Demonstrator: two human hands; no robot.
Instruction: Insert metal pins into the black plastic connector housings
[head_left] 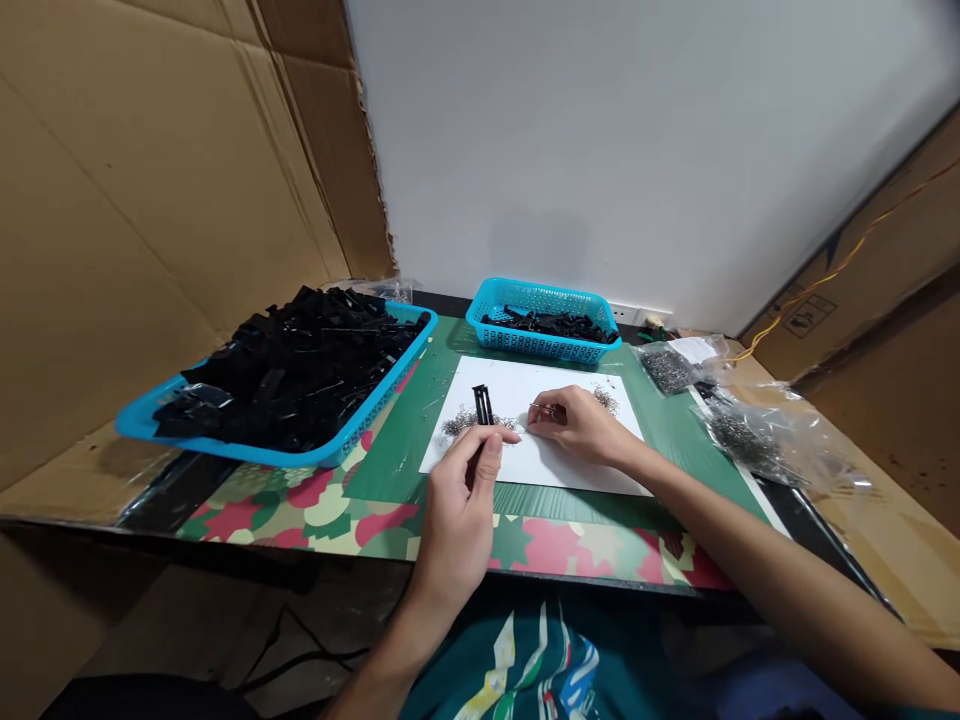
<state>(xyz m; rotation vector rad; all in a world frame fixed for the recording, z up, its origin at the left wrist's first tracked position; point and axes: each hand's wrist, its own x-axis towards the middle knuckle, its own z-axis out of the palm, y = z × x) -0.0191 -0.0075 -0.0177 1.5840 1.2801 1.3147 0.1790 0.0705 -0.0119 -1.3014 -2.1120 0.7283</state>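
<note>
My left hand (466, 478) is closed around a slim black plastic part (483, 403), which sticks up past the fingers with a long slot showing. To its right, my right hand (571, 424) pinches a thin metal piece (541, 408), perhaps tweezers; most of it is hidden by the fingers. Both hands are over a white sheet (525, 378). A heap of tiny metal pieces (459, 422) lies behind my left hand, too small to make out singly. Another small heap (604, 399) sits past my right hand.
A large blue basket (375, 402) piled with black parts (300, 360) stands at left. A smaller blue basket (546, 345) with black parts is at the back. Clear bags of metal pieces (742, 432) lie at right, near a power strip (637, 315). Cardboard (165, 150) walls the left side.
</note>
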